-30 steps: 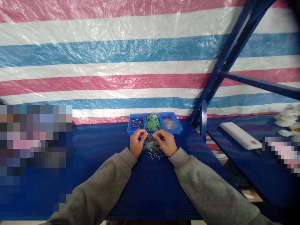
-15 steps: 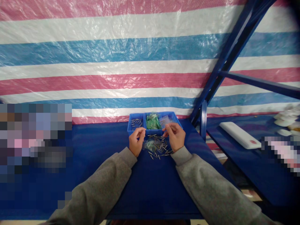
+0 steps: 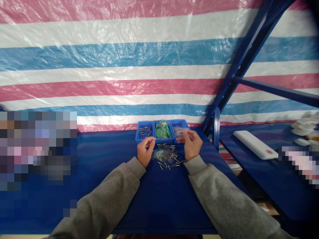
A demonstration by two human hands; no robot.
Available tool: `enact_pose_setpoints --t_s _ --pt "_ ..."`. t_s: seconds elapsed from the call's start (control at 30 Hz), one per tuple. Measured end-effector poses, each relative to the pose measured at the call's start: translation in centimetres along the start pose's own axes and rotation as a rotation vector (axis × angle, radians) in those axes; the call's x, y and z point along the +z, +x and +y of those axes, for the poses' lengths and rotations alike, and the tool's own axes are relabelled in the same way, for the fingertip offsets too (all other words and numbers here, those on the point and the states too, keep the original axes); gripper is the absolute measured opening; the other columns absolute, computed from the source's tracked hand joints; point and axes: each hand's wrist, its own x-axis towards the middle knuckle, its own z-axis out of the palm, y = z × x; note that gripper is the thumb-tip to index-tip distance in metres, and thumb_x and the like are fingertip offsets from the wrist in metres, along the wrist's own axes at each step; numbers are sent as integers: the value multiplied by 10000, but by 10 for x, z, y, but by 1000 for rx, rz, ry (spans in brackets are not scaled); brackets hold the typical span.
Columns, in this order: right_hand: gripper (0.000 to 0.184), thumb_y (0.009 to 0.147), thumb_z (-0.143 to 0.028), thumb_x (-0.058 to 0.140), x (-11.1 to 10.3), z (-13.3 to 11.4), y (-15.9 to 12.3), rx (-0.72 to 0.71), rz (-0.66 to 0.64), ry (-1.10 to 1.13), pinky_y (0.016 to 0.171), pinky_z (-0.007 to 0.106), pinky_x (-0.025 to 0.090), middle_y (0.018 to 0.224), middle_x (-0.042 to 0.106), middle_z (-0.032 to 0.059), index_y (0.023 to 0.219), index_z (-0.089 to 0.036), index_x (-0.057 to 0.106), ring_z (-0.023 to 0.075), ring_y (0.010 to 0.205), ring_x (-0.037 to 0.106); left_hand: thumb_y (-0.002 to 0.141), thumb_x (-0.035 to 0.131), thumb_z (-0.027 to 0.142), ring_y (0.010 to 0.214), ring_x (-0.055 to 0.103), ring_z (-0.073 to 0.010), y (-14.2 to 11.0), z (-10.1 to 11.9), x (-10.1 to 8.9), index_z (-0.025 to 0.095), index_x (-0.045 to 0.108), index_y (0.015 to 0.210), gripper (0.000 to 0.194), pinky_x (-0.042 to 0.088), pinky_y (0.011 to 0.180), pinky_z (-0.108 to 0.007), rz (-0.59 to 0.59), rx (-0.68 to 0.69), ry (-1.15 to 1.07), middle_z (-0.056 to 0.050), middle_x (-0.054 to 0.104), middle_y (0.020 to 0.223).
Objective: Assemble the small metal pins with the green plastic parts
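My left hand (image 3: 145, 152) is closed in a pinch at the front of the blue divided tray (image 3: 163, 140); whatever its fingertips hold is too small to make out. Over the tray's right compartment, my right hand (image 3: 192, 145) has its thumb and fingers apart, close to the clear plastic bags (image 3: 178, 130) there. Between my hands, a loose pile of thin metal bits (image 3: 170, 154) lies on the table, with a filled clear bag (image 3: 160, 154) at its left side. The middle compartment holds green packets (image 3: 163, 130); metal bits (image 3: 145, 130) lie in the left one.
The blue table (image 3: 159, 199) runs up to a striped plastic sheet (image 3: 112, 88). A slanting blue metal frame (image 3: 231, 74) rises at the right. Beyond it, a second table carries a white oblong object (image 3: 255, 144). Blurred blocks cover the far left.
My right hand has moved right, away from my left hand, to the right compartment, and its fingers have spread. A clear bag near it has shifted. My left hand has stayed nearly still.
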Motion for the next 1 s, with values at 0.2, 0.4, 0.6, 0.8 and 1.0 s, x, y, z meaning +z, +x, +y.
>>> enact_pose_setpoints --t_s 0.2,0.4,0.6,0.8,1.0 --pt "426 776 -456 522 -3 1 -2 -101 -105 -238 429 246 457 847 659 76 1042 -131 595 116 479 572 833 529 330 484 462 -69 0 3 1 149 611 904 211 431 495 -194 22 7 -17 -7 571 686" --pt "200 768 -352 566 -2 -1 -11 -411 -507 -812 589 267 427 623 627 15 715 -185 662 147 574 565 835 525 328 497 469 -72 -1 3 1 152 612 914 212 421 480 -192 26 0 -3 -21 587 733" --pt "201 805 -319 541 -1 8 -16 -461 -674 -1115 606 260 411 746 661 36 932 -222 663 172 679 601 838 514 342 516 488 -81 -2 4 1 154 617 917 229 422 477 -196 11 12 -2 -33 602 754" --pt "189 846 -286 498 1 14 -19 -481 -749 -1171 647 257 420 846 684 47 937 -240 656 180 770 620 837 520 327 501 483 -78 -2 6 2 160 616 898 202 408 474 -196 22 5 -4 -16 597 720" --pt "148 852 -257 491 3 13 -20 -498 -750 -1204 611 249 394 809 682 35 868 -224 634 173 750 620 838 520 312 492 480 -81 -2 5 1 157 621 898 195 410 486 -211 13 -5 31 -18 606 726"
